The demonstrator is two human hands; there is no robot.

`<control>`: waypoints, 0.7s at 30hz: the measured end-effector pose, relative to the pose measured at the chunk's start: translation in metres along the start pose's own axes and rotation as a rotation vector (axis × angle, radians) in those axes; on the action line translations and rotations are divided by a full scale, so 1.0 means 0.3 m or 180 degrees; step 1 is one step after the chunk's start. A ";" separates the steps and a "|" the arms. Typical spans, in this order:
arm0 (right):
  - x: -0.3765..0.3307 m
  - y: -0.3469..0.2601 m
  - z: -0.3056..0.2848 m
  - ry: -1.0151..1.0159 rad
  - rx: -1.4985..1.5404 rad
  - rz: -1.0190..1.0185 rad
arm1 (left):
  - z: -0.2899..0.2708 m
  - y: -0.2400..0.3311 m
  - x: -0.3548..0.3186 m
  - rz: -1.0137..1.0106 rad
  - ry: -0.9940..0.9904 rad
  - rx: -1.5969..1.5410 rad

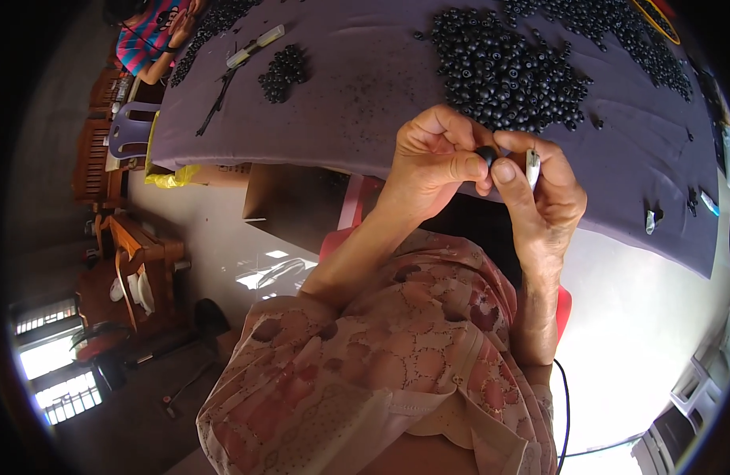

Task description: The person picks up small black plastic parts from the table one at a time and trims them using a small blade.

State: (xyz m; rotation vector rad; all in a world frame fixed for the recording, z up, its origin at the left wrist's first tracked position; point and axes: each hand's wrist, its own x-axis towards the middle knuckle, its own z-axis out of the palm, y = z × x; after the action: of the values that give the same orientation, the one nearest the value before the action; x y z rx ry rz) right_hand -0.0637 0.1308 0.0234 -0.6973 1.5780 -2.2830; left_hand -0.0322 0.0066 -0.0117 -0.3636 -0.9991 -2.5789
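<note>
My left hand [435, 162] is closed, its thumb and fingertips pinching a small round black piece [486, 155] just over the near edge of the table. Against the other side of that piece rests the thumb of my right hand [549, 190]. Also closed, my right hand grips a small white tool [532, 169] with a dark metal-looking tip between its fingers; what kind it is I cannot make out. Just beyond both hands lies a large heap of similar shiny black pieces [507, 75], some showing a hole.
A purple-grey cloth [357, 87] covers the table. On it lie a smaller pile of black pieces [284, 73], a clear-and-white tool [256, 45] and dark thin strips [214, 107]. Another person [147, 43] works at the far left. Under the table edge stands a cardboard box [290, 206].
</note>
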 end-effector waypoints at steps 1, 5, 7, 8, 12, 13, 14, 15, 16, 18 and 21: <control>0.003 0.002 -0.007 -0.0106 0.0045 0.0127 | -0.001 -0.001 -0.001 -0.0002 0.0054 0.0044; 0.010 -0.016 -0.024 -0.0092 -0.0689 -0.0291 | 0.003 0.009 -0.007 -0.0059 0.0106 0.0427; 0.008 -0.018 -0.027 -0.0036 -0.0845 -0.0314 | 0.006 0.015 -0.007 -0.0051 0.0121 0.0506; 0.007 -0.017 -0.027 0.0016 -0.0998 -0.0349 | 0.007 0.017 -0.007 -0.0035 0.0125 0.0591; 0.007 -0.017 -0.024 0.0072 -0.1008 -0.0366 | 0.009 0.020 -0.008 0.0015 0.0060 0.0724; 0.009 -0.016 -0.022 0.0096 -0.0997 -0.0360 | 0.007 0.019 -0.009 0.0007 0.0069 0.0687; 0.010 -0.015 -0.020 0.0118 -0.0985 -0.0354 | 0.005 0.017 -0.011 0.0000 0.0079 0.0650; 0.008 -0.015 -0.014 0.0113 -0.0982 -0.0351 | 0.001 0.014 -0.012 0.0002 0.0085 0.0653; 0.004 -0.016 -0.007 0.0178 -0.0712 -0.0171 | -0.005 0.007 -0.011 -0.0034 0.0021 0.0364; 0.002 -0.008 -0.012 0.0233 -0.0443 0.0011 | -0.008 -0.006 -0.003 -0.0063 -0.0038 0.0076; 0.000 0.017 -0.030 0.0073 0.0827 0.0584 | -0.005 -0.015 0.006 -0.0173 0.0072 -0.0409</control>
State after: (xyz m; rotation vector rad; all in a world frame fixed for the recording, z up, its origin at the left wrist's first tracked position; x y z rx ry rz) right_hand -0.0689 0.1362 0.0160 -0.4428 1.2637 -2.3068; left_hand -0.0359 0.0082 -0.0150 -0.3439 -0.8493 -2.6977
